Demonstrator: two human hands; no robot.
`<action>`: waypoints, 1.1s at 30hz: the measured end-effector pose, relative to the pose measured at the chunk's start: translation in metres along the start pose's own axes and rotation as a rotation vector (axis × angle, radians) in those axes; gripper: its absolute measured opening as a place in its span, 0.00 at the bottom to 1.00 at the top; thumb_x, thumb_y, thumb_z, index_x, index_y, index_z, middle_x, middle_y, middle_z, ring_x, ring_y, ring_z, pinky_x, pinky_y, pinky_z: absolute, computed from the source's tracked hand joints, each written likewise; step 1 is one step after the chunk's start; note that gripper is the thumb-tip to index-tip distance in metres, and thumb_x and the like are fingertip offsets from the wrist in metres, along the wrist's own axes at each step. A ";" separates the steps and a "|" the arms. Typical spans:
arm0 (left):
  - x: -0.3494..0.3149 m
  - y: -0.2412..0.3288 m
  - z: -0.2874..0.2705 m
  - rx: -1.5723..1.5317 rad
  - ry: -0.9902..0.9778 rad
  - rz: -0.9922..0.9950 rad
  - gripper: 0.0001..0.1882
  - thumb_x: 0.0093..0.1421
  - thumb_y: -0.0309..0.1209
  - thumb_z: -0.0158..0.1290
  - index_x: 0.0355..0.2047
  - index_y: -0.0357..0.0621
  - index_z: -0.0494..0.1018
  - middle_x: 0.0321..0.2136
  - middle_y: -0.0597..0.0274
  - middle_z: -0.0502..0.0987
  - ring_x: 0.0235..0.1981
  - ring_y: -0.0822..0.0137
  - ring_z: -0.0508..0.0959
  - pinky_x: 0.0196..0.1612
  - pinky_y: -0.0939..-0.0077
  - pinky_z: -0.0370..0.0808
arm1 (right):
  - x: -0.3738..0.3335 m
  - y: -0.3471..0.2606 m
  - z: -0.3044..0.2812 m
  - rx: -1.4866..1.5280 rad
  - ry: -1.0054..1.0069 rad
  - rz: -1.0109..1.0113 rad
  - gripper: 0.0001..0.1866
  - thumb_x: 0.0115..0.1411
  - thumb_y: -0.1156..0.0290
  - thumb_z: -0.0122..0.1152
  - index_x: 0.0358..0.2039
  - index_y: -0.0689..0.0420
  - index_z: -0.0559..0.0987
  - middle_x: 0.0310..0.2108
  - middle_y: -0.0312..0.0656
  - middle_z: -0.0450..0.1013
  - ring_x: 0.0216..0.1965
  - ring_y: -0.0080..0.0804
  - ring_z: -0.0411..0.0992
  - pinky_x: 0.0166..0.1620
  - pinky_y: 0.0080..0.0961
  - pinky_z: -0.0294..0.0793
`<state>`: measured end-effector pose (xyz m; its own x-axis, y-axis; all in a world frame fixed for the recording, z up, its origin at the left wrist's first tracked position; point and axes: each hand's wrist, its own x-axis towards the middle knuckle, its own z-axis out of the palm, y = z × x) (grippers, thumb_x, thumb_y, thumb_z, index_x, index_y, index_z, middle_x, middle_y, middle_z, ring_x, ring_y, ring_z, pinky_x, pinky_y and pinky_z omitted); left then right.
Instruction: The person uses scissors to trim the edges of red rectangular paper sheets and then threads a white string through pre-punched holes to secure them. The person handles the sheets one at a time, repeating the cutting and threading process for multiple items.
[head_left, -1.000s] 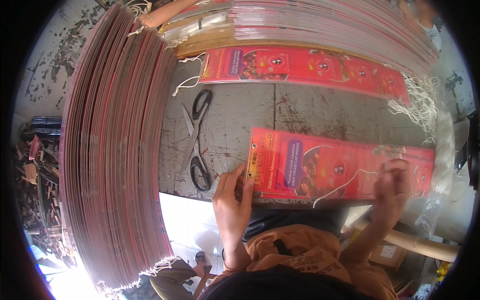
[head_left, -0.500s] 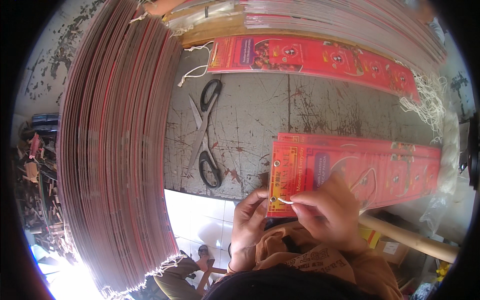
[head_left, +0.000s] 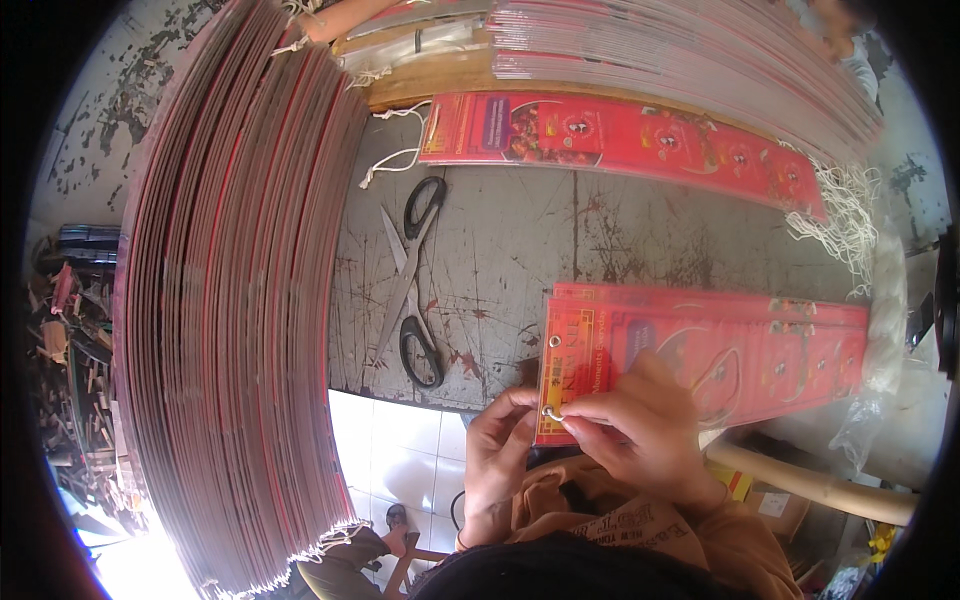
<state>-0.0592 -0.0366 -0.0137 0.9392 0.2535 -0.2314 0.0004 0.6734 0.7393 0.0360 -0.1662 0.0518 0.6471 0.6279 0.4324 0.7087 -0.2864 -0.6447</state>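
A red printed strip sign [head_left: 640,365] with a yellow end lies atop similar ones at the table's near right edge. Two metal eyelets sit in its yellow end. My left hand [head_left: 500,445] closes on the near corner of that end, thumb in front. Between the thumb and forefinger of my right hand [head_left: 640,425], a white cord [head_left: 556,415] is pinched, its tip at the nearer eyelet. Whether the tip passes through, I cannot tell. More cord loops across the sign beyond my right hand.
Black-handled scissors [head_left: 412,285] lie spread on the scratched grey table [head_left: 480,240]. Stacked signs [head_left: 230,290] rise on the left; another stack [head_left: 680,60] stands at the back. A corded red sign [head_left: 620,140] lies before it. White cords [head_left: 845,220] hang at right.
My right hand has moved slightly left, bringing the cord's tip onto the nearer eyelet. My left hand keeps its hold on the corner. The whole view has shifted a little.
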 end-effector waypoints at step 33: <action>0.012 0.047 -0.056 -0.503 -0.429 0.694 0.08 0.63 0.28 0.35 0.37 0.41 0.64 0.22 0.67 0.65 0.18 0.79 0.63 0.22 0.82 0.68 | -0.031 -0.001 -0.016 -0.070 -0.287 -0.113 0.16 0.35 0.67 0.62 0.26 0.54 0.69 0.19 0.32 0.63 0.23 0.23 0.66 0.17 0.20 0.65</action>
<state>-0.0670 0.0370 -0.0171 0.7206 0.4992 0.4811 -0.6569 0.7135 0.2436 0.0196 -0.1967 0.0493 0.4649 0.8341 0.2968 0.7955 -0.2463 -0.5536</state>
